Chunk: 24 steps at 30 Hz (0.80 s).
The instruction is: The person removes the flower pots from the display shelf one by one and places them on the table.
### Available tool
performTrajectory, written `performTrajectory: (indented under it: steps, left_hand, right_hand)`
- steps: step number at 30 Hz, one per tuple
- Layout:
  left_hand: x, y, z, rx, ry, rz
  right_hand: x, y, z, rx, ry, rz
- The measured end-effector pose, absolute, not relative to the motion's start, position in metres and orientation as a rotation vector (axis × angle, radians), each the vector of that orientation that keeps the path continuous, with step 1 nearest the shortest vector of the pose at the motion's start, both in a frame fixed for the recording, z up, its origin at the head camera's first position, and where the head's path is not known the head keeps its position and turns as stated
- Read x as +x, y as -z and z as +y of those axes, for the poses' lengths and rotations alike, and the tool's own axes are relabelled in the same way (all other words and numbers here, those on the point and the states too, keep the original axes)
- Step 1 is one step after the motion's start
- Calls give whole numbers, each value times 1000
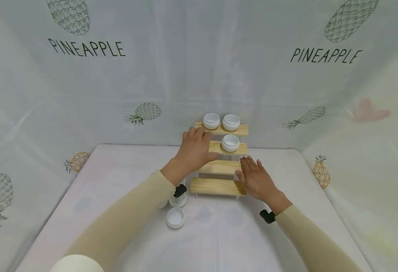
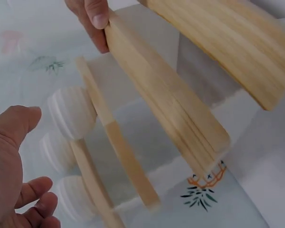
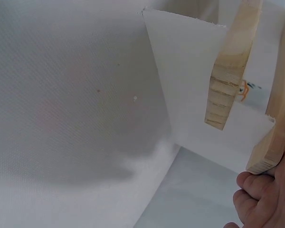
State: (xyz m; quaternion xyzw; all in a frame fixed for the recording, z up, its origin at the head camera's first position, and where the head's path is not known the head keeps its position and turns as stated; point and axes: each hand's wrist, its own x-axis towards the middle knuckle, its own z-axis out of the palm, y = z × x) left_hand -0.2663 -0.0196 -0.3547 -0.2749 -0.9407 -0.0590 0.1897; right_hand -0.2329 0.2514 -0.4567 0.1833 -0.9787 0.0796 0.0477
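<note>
A tiered wooden display stand (image 1: 218, 186) with pale planks and white side supports stands on the table. Three small white cups are on it: two cups (image 1: 231, 122) on the top plank and one cup (image 1: 230, 143) on the second. My left hand (image 1: 195, 145) hovers by the left side of the upper planks, thumb spread from the fingers, with nothing seen in it; the left wrist view shows its thumb (image 2: 19, 121) apart from the cups. My right hand (image 1: 256, 179) holds the right end of the third plank (image 2: 166, 95), which lies between thumb and fingers.
More white cups, including one cup (image 1: 175, 218) in front, stand on the table left of the stand, partly hidden by my left forearm. A white cloth with pineapple prints (image 1: 148, 111) hangs behind and at both sides. The white table (image 1: 216, 241) spreads in front.
</note>
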Motion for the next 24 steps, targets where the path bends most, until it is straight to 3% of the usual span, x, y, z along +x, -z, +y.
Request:
performTrajectory:
  steps: [13, 24]
  left_hand:
    - [-294, 365, 36, -685, 132, -2703]
    - [-302, 369, 48, -596, 83, -2739]
  right_hand:
    - [-233, 458, 250, 563, -203, -2962]
    - [-234, 456, 251, 560, -154, -2963]
